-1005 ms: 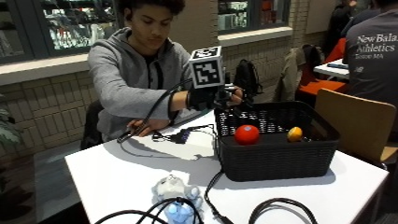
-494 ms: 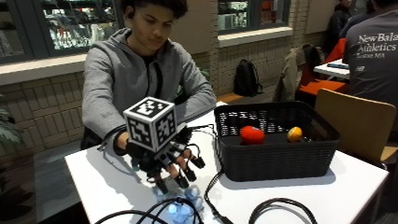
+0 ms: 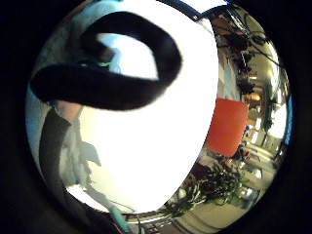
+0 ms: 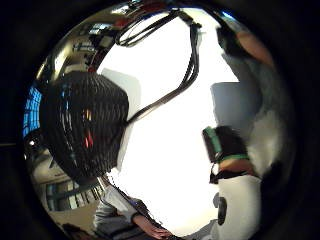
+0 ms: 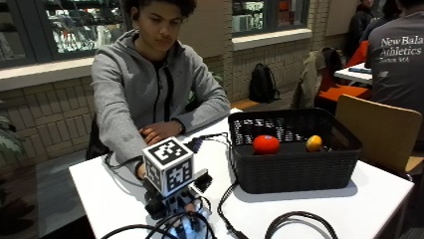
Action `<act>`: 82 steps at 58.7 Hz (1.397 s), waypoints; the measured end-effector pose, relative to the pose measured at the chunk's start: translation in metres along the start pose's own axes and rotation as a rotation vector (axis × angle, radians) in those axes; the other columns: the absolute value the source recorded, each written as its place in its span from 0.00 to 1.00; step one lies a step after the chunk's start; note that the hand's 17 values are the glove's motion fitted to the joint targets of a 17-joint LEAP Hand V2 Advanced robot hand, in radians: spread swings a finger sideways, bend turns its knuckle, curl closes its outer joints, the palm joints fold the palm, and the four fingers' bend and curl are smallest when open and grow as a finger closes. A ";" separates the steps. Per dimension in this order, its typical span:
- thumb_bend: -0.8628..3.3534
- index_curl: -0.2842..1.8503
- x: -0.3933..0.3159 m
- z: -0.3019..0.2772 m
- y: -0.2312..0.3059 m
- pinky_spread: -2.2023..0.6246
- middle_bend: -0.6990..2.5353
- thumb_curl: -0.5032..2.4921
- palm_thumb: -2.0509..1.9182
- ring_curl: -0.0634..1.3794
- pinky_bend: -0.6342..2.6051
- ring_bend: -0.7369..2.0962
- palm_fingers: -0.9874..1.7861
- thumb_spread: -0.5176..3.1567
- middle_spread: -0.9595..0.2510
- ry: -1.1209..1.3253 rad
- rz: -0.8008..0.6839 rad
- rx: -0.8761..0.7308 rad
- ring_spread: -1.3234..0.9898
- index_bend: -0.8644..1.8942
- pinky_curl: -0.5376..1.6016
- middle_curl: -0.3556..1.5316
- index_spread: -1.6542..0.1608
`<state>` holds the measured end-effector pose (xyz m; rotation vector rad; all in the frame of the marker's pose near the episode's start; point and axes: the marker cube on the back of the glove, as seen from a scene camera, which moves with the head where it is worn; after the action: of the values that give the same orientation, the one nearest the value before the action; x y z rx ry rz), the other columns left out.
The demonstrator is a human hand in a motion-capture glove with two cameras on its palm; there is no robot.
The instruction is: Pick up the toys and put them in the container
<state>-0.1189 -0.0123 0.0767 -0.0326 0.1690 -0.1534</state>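
The gloved right hand (image 5: 177, 201) was seen low over the white table (image 5: 112, 199), at the near edge, with its palm turned down. Whether its fingers were spread or closed could not be told. A pale blue toy (image 5: 180, 225) was partly visible directly beneath the hand, at the table's front edge; whether it was touched could not be determined, and its long axis could not be read. In the thumb-side palm view a white, green-banded shape (image 4: 235, 200) lay close to the palm and was judged to be part of that toy.

The black basket (image 5: 291, 167) stood on the table, well apart from the hand, on the person's left. An orange ball (image 5: 266, 144) and a smaller yellow-orange toy (image 5: 314, 143) were lying in it. The bare left hand (image 5: 158, 132) was resting at the far side of the table.

The coming move was judged to turn on one relation: toy below the palm, basket away to the person's left.
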 end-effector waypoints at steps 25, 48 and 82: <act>0.27 0.46 -0.058 -0.104 0.027 0.65 0.31 0.40 0.72 0.41 0.52 0.48 0.67 0.46 0.67 -0.155 -0.194 0.380 0.45 0.56 0.44 0.52 0.79; 0.26 0.52 -0.271 -0.173 0.058 0.64 0.32 0.48 0.72 0.46 0.53 0.48 0.66 0.37 0.59 -0.180 -0.661 0.424 0.41 0.58 0.45 0.62 0.82; 0.25 0.48 -0.228 -0.151 0.053 0.79 0.26 0.39 0.64 0.26 0.54 0.30 0.31 0.53 0.78 0.035 -0.743 0.238 0.53 0.64 0.43 0.47 0.76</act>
<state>-0.3591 0.0720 -0.0369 0.1469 0.1662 -0.9147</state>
